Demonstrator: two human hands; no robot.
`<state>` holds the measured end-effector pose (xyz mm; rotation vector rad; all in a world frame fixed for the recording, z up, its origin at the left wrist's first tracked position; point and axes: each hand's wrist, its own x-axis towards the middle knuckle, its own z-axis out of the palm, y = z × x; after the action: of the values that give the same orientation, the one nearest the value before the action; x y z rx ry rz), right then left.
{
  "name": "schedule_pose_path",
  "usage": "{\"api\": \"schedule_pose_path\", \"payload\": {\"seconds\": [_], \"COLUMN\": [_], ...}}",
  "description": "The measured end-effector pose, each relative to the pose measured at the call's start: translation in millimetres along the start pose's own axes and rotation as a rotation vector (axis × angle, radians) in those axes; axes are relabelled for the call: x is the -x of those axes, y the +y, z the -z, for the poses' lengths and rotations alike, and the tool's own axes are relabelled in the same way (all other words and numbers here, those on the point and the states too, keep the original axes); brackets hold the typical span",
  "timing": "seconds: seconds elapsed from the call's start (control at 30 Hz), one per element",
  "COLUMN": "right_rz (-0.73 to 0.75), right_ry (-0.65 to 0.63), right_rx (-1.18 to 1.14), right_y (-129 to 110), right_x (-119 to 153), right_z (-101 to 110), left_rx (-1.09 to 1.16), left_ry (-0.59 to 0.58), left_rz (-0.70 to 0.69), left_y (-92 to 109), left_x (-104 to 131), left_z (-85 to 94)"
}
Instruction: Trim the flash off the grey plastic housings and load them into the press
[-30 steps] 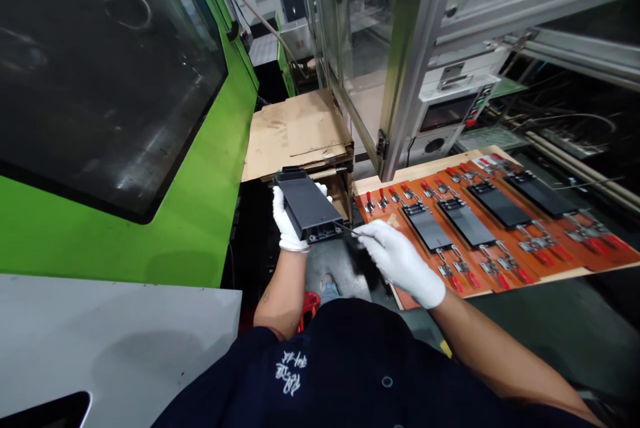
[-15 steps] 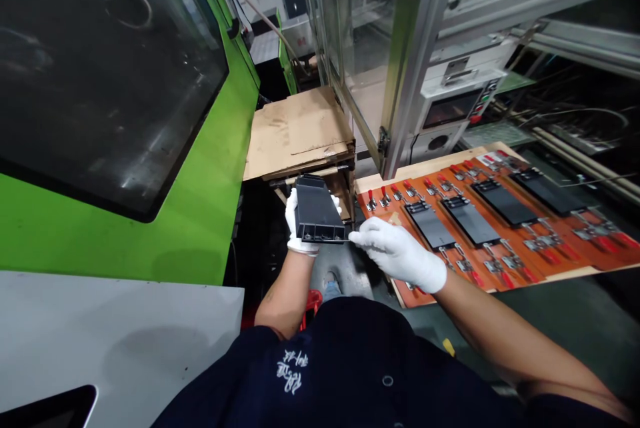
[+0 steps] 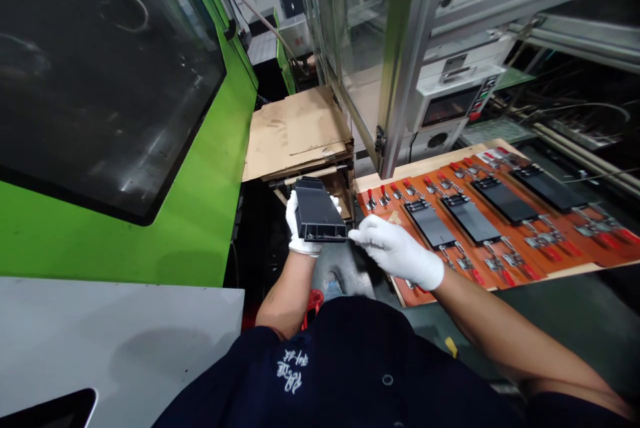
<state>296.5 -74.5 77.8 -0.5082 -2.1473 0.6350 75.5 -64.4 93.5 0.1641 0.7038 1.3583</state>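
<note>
Black plastic part (image 3: 321,210) gripped in the gloved left hand (image 3: 294,225), right hand (image 3: 395,249) pinched narrow by its near end, clamp board (image 3: 487,215) over at 3 o'clock.

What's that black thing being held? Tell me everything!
The black part is long and flat-topped, like dull plastic. Its near end has open pockets split by thin walls; its far end is stepped. The gloved left hand holds it up from beneath. The gloved right hand is at its near right corner, maybe touching.
</note>
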Motion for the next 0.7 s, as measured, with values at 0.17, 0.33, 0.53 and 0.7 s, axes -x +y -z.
{"api": "schedule_pose_path", "payload": {"seconds": [0.17,0.33,0.53,0.7], "right_rz": [0.006,0.045,0.033,0.005], "right_ry": [0.054,0.123,0.028,0.04], "right_rx": [-0.102,-0.109,-0.084,-0.107], "right_y": [-2.5,0.6,-1.3,-3.6], "right_x": [-5.6,-16.0,-17.6,-18.8], "right_z": [3.4,-4.0,-12.4,-10.0], "left_rx": [0.009,-0.064,-0.025,0.017], "left_ry": [-0.009,-0.025,0.032,0.05], "left_rz": [0.002,-0.006,-0.053,-0.061], "left_y": [-2.7,-8.2,-9.9,-11.7], "left_x": [-2.5,-5.1,-4.9,-1.5], "left_z": [1.7,5.6,14.4,12.4]}}
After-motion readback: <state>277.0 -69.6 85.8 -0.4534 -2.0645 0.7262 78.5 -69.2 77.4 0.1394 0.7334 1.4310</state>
